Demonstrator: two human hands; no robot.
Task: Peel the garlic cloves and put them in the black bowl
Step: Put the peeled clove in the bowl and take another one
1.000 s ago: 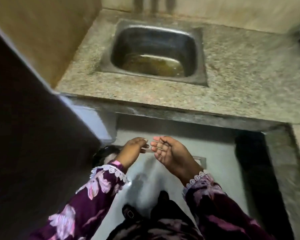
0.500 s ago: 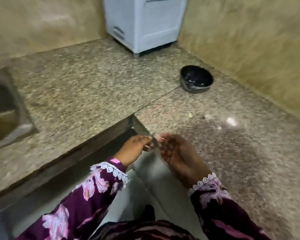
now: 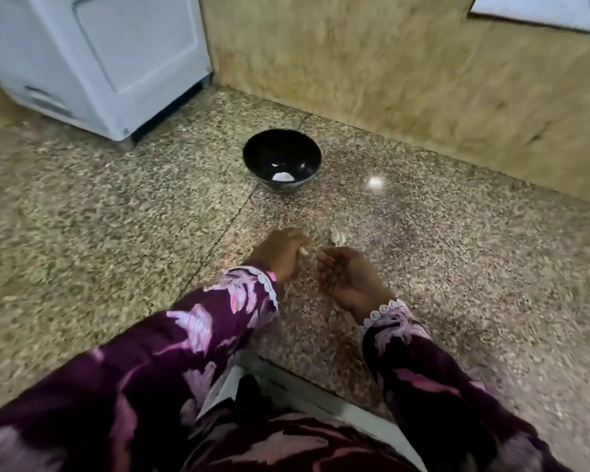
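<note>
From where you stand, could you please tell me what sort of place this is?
Most likely a home kitchen. A speckled granite counter meets a tan tiled wall, a white appliance stands in the corner, and a black bowl sits beyond the hands.

white appliance [image 3: 96, 59], speckled granite counter [image 3: 116, 212]

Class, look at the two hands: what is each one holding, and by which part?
The left hand pinches a small pale piece, probably garlic, at its fingertips. The right hand lies open, palm up, holding nothing visible.
</note>
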